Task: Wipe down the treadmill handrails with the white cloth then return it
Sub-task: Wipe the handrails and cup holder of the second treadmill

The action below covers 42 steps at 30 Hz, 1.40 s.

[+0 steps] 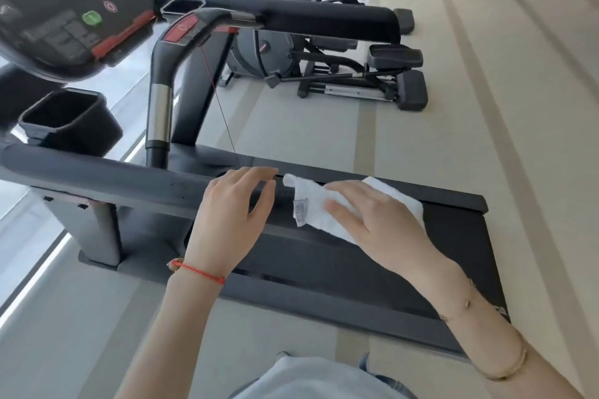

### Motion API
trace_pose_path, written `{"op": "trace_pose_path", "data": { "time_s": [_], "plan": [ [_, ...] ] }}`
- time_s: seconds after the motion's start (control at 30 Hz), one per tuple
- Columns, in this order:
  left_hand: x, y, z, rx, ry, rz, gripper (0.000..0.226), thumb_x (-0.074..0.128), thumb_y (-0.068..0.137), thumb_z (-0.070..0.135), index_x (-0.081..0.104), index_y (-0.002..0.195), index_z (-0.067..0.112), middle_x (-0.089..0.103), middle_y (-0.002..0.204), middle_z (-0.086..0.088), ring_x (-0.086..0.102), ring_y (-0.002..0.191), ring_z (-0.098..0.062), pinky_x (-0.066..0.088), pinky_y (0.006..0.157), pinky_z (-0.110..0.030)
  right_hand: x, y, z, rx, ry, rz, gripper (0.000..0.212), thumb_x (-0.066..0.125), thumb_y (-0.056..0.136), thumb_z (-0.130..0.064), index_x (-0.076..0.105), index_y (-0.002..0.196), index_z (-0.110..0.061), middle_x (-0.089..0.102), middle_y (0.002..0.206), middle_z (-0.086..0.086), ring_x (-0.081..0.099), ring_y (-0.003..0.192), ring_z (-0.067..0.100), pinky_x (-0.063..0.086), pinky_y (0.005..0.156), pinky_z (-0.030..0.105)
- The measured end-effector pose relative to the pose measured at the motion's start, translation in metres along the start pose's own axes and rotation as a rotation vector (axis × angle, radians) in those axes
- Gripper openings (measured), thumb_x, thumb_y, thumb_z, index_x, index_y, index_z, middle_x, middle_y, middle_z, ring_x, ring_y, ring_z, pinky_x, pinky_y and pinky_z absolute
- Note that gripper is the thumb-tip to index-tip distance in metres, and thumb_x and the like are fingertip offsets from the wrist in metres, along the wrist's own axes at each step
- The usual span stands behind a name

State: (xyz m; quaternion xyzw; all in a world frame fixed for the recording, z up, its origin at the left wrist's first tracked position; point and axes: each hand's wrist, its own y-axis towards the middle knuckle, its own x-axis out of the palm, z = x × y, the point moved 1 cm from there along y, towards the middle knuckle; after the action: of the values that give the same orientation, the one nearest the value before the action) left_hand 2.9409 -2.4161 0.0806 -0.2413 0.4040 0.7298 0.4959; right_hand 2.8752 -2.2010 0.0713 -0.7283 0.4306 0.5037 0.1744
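At the near handrail (107,178), we press the white cloth (311,207) flat w/ right hand (372,223), left hand (233,217) loose, holding nothing; next: sweep along rail.

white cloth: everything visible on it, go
The cloth is white, soft-looking fabric, crumpled into a loose elongated wad, with a small tag hanging at its left end. It lies over the end of the near handrail, above the treadmill deck. The right hand rests on top with fingers fairly straight, pressing it down and covering its middle; part of the cloth shows beyond the hand on the far side. The left hand lies on the rail beside it, not touching.
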Motion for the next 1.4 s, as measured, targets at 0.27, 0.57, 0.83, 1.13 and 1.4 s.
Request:
{"op": "trace_pose_path", "data": {
  "time_s": [0.27, 0.57, 0.83, 1.13, 1.4],
  "plan": [
    [0.006, -0.006, -0.002, -0.032, 0.043, -0.021, 0.023, 0.054, 0.098, 0.018, 0.069, 0.116, 0.015, 0.070, 0.112, 0.006, 0.063, 0.107, -0.018, 0.049, 0.094, -0.046, 0.017, 0.015, 0.003, -0.005, -0.250, -0.120, 0.062, 0.010, 0.091, -0.066, 0.051, 0.123, -0.031, 0.065, 0.106, -0.009, 0.063, 0.094, 0.020, 0.043, 0.071, 0.033],
    [0.004, -0.013, -0.005, -0.015, 0.092, 0.006, 0.023, 0.056, 0.097, 0.015, 0.069, 0.116, 0.012, 0.070, 0.114, 0.001, 0.061, 0.113, -0.022, 0.046, 0.100, -0.046, 0.016, 0.005, 0.012, -0.029, -0.366, -0.019, 0.057, 0.019, 0.092, -0.067, 0.055, 0.106, -0.025, 0.057, 0.078, -0.006, 0.055, 0.070, 0.021, 0.030, 0.057, 0.030],
    [-0.023, -0.007, -0.049, -0.012, 0.140, 0.064, 0.022, 0.058, 0.096, 0.013, 0.069, 0.115, 0.014, 0.069, 0.115, 0.001, 0.060, 0.112, -0.022, 0.044, 0.102, -0.047, 0.042, 0.040, -0.028, -0.090, -0.428, 0.009, 0.051, 0.009, 0.098, -0.048, 0.053, 0.096, -0.020, 0.051, 0.068, -0.003, 0.058, 0.062, 0.027, 0.029, 0.052, 0.032],
    [-0.085, 0.010, -0.149, 0.013, 0.135, 0.149, 0.021, 0.055, 0.098, 0.018, 0.068, 0.114, 0.015, 0.068, 0.112, 0.002, 0.059, 0.106, -0.018, 0.047, 0.098, -0.040, 0.092, 0.090, -0.104, -0.123, -0.437, 0.133, 0.050, 0.015, 0.100, -0.040, 0.056, 0.083, -0.018, 0.054, 0.059, -0.002, 0.055, 0.050, 0.026, 0.026, 0.048, 0.029],
    [-0.115, 0.033, -0.214, 0.065, 0.114, 0.101, 0.020, 0.055, 0.098, 0.013, 0.071, 0.109, 0.012, 0.069, 0.102, 0.001, 0.055, 0.096, -0.012, 0.041, 0.088, -0.025, 0.133, 0.116, -0.154, -0.053, -0.444, 0.239, 0.048, 0.022, 0.102, -0.039, 0.062, 0.087, -0.016, 0.057, 0.063, 0.000, 0.054, 0.054, 0.025, 0.034, 0.050, 0.031]
  ]
}}
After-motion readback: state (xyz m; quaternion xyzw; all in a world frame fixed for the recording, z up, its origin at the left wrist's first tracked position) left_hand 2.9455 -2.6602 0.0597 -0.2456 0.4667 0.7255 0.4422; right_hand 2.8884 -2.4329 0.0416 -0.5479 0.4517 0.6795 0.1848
